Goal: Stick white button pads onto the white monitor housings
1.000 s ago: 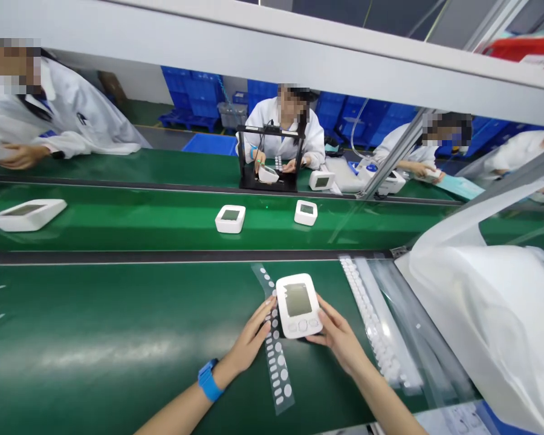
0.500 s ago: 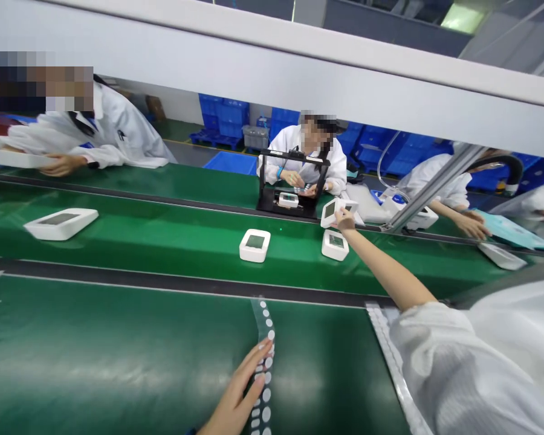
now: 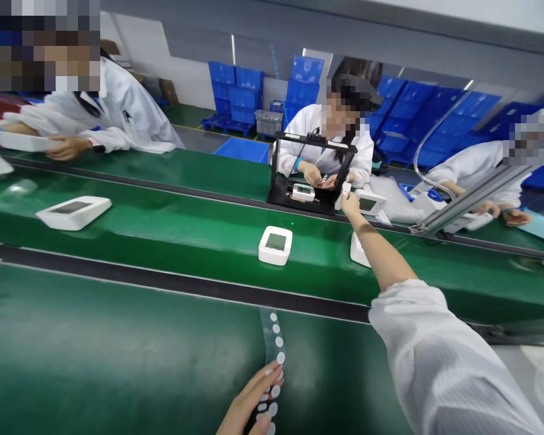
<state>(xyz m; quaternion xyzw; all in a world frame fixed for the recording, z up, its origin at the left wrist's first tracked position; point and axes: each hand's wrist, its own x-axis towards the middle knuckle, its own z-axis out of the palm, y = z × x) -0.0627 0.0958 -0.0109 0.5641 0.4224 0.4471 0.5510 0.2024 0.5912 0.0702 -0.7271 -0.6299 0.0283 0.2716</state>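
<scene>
Low in the head view, my left hand (image 3: 254,396) holds a clear strip of round white stickers (image 3: 276,328), its fingers closed around the lower part. The strip's far end points toward the belt edge. My right arm stretches across the belt, and my right hand (image 3: 352,204) is closed on a white device (image 3: 346,189) beside a black frame stand (image 3: 315,142). My fingers and the stand hide most of that device. Just behind the hand is another white device with a grey screen (image 3: 368,204). Partly covered by my forearm, a further white device (image 3: 359,251) lies on the belt.
On the green belt (image 3: 185,241) lie a white screen device (image 3: 275,245) in the middle and another (image 3: 74,212) to the left. Across it, co-workers in white coats (image 3: 127,115) handle parts. A metal post (image 3: 476,193) rises at the right. Blue crates (image 3: 242,96) stand behind.
My right hand has moved farther out with the white device, toward the black stand's right side. The view has shifted, so the belt devices appear farther right. My left hand stays on the sticker strip.
</scene>
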